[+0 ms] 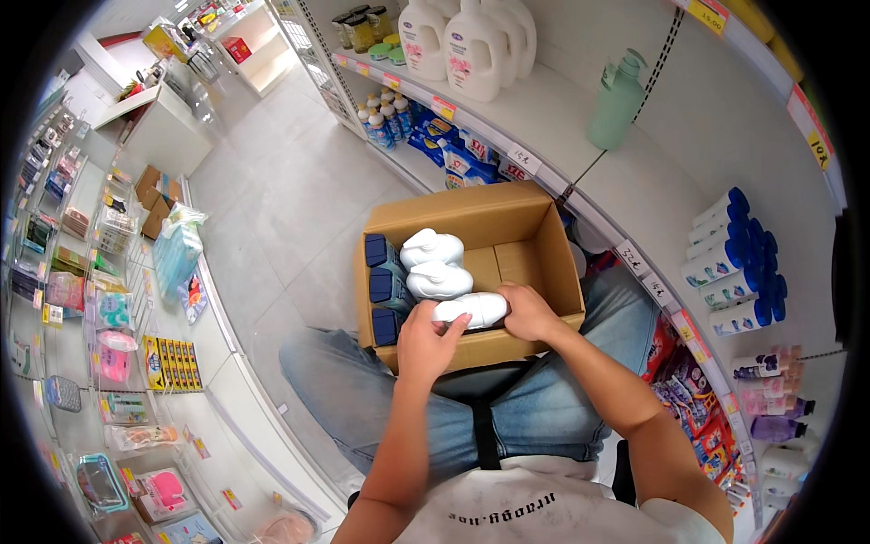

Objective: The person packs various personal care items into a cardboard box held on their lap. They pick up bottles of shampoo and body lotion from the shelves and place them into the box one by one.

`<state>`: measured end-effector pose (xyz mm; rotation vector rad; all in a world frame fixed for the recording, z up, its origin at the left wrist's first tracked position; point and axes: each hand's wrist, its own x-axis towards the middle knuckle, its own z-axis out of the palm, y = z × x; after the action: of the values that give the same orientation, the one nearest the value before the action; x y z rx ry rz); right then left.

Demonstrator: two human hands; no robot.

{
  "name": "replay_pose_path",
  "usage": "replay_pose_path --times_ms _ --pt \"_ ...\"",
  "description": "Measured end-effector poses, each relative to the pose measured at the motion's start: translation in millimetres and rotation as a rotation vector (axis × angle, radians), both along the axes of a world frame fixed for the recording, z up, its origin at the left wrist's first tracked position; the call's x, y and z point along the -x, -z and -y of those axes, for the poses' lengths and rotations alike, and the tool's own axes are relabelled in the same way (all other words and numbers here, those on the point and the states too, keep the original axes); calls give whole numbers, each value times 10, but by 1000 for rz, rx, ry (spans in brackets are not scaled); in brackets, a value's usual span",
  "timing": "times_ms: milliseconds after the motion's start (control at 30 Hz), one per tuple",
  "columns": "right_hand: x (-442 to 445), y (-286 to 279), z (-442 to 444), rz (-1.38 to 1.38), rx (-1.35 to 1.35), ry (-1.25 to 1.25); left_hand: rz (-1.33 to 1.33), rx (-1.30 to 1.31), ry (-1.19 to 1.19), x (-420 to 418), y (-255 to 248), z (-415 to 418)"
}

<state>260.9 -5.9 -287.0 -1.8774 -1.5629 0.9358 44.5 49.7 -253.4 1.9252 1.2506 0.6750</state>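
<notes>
An open cardboard box (454,207) stands between my knees, against the lower shelf edge. Inside, my left hand (428,340) holds the left end of a white plastic bottle (484,308), thumb on top. My right hand (531,314) grips its right end, with some fingers hidden. Just beyond it in the box are a white pump bottle (442,280) and another white pump bottle (433,249). Three blue bottles with dark square caps (387,285) line the box's left wall. Bare cardboard shows at the box's right side.
On the right shelving (669,170) stand a green pump bottle (615,102), white jugs (469,58) and blue-capped white bottles (720,262). Bagged detergent (469,160) sits on the lower shelf. Packaged goods hang on the left rack (115,306). A tiled aisle (272,183) runs between.
</notes>
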Motion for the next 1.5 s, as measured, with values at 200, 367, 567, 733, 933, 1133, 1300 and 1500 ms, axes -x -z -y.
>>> replay_pose_path --times_ms 200,367,567,733,933,1133,1300,1500 --pt "8 24 -20 -19 15 -59 16 13 -31 -20 2 14" --pt "12 8 -75 -43 77 -97 25 -78 -15 -37 -46 18" --pt "27 78 -36 -94 24 -112 -31 -261 4 -27 40 -13" --pt "67 -50 -26 -82 109 -102 -66 -286 -57 66 47 -135" --pt "68 -60 -41 -38 145 -135 -82 -273 -65 77 52 -127" --pt "82 -59 -44 -18 160 -145 -107 -328 -19 51 -15 -154" --pt "99 -36 -29 12 105 -130 -127 -419 -35 64 3 -210" --pt "96 11 -40 19 102 -135 34 -390 -84 118 45 -250"
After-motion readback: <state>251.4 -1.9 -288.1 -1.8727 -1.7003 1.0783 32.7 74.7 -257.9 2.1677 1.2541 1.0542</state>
